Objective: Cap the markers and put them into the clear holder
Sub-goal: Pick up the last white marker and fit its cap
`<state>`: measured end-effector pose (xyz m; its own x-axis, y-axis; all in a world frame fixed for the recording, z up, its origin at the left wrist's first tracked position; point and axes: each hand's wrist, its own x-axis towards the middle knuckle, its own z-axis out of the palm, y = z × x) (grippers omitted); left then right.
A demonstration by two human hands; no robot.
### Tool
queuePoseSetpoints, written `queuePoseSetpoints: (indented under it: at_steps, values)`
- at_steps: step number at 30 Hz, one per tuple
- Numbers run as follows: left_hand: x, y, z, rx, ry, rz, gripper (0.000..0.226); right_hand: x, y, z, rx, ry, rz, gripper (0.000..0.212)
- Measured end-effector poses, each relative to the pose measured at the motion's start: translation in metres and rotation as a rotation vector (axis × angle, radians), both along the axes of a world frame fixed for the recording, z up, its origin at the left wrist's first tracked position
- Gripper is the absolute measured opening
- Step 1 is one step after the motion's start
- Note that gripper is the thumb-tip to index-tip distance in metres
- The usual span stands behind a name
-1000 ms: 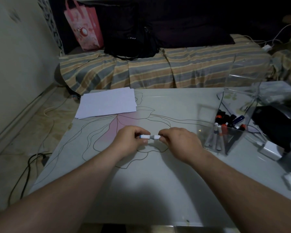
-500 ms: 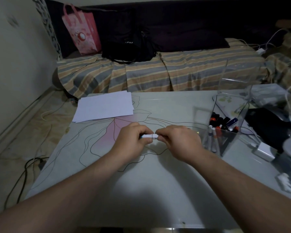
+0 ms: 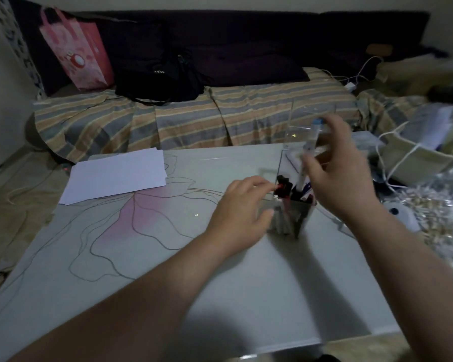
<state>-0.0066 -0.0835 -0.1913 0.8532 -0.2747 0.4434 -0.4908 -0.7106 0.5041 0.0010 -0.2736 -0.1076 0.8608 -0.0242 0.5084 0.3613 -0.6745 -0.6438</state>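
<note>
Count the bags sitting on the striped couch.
2: a pink gift bag at the couch's left end, and a black bag beside it on its right. Others may be hidden.

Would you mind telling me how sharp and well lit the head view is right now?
Head view: dim overall; the right hand and its marker are motion-smeared above the clear holder; the left hand is softer-blurred; wide-angle bending shows at the edges.

A dim room. Behind the pale table (image 3: 147, 257) stands a dark sofa (image 3: 246, 40) with a striped cover (image 3: 194, 118); a pink bag (image 3: 75, 50) and black bag (image 3: 157, 77) rest on it. Beige floor (image 3: 13, 184) lies left of the table.
</note>
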Motion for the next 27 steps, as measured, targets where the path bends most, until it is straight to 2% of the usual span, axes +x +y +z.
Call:
queuePoseSetpoints:
  at_steps: [3, 6, 9, 12, 17, 19, 23, 27]
  values:
    - [-0.003, -0.032, -0.008, 0.217, -0.077, -0.048, 0.057, 0.004, -0.019, -0.009, -0.056, -0.071, -0.125, 0.059]
    - [-0.005, -0.047, -0.016, 0.260, -0.061, -0.032, 0.057, 0.012, -0.020, -0.034, -0.148, -0.036, -0.070, 0.051]
    - [-0.003, -0.050, -0.016, 0.267, -0.067, -0.010, 0.046, 0.022, -0.017, -0.051, -0.275, -0.118, 0.001, 0.031]
    - [-0.003, -0.050, -0.015, 0.283, -0.097, -0.005, 0.039, 0.028, -0.010, -0.052, -0.382, -0.188, -0.021, 0.012]
    - [-0.006, -0.043, -0.016, 0.333, -0.098, -0.031, 0.058, 0.033, -0.015, -0.045, -0.261, -0.032, -0.144, 0.019]
    - [-0.009, -0.042, -0.016, 0.331, -0.073, -0.028, 0.061, 0.033, -0.018, -0.047, -0.325, 0.053, -0.175, 0.019]
    - [-0.012, -0.039, -0.017, 0.334, -0.047, -0.018, 0.065, 0.029, -0.008, -0.051, -0.601, 0.282, -0.211, 0.012]
    - [-0.011, -0.040, -0.017, 0.308, -0.050, -0.028, 0.062, 0.027, -0.010, -0.047, -0.608, 0.266, -0.208, 0.013]
